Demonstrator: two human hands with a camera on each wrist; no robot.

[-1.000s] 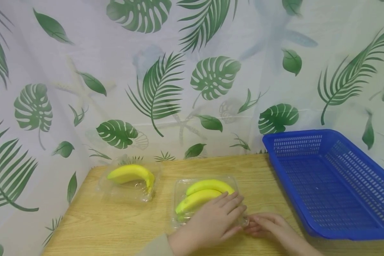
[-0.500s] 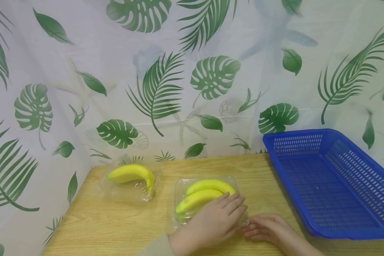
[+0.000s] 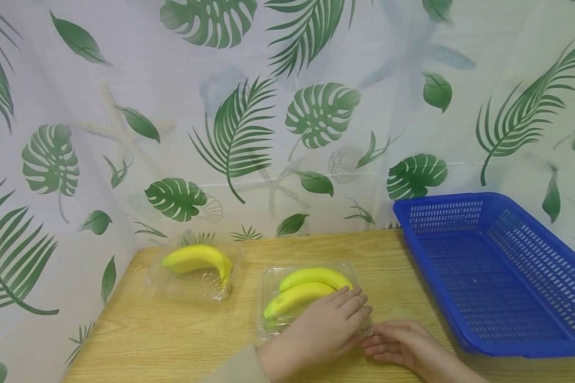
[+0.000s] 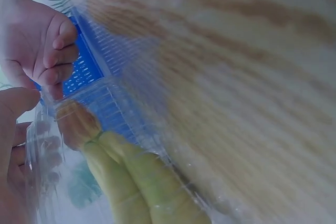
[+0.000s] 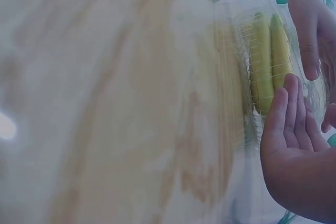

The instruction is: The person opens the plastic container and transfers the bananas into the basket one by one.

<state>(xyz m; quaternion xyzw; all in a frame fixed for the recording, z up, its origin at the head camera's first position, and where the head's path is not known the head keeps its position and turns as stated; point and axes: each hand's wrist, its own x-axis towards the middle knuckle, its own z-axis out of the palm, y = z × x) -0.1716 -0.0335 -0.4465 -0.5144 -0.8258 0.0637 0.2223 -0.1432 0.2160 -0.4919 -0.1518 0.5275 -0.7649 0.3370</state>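
Observation:
Two bananas [image 3: 294,299] lie side by side in a clear plastic clamshell box [image 3: 269,277] at the middle front of the table. My left hand [image 3: 318,330] rests flat across the box's right part, fingers straight and side by side, covering the bananas' right ends. At the near right corner of the box is my right hand [image 3: 404,344], palm turned inward, fingertips right at the edge. In the right wrist view, the right hand's fingers [image 5: 290,116] stand nearly straight against the box end. The left wrist view shows the brown banana stem end [image 4: 76,124] through the clear plastic.
A second clear box [image 3: 187,290] with one banana [image 3: 196,259] stands at the back left of the wooden table [image 3: 172,340]. On the right is a large blue plastic basket [image 3: 428,290]. Behind the table hangs a leaf-patterned cloth [image 3: 249,213].
My right hand has shifted very slightly at the box corner, its lower fingers spreading a little. The left hand, boxes and bananas stay in place.

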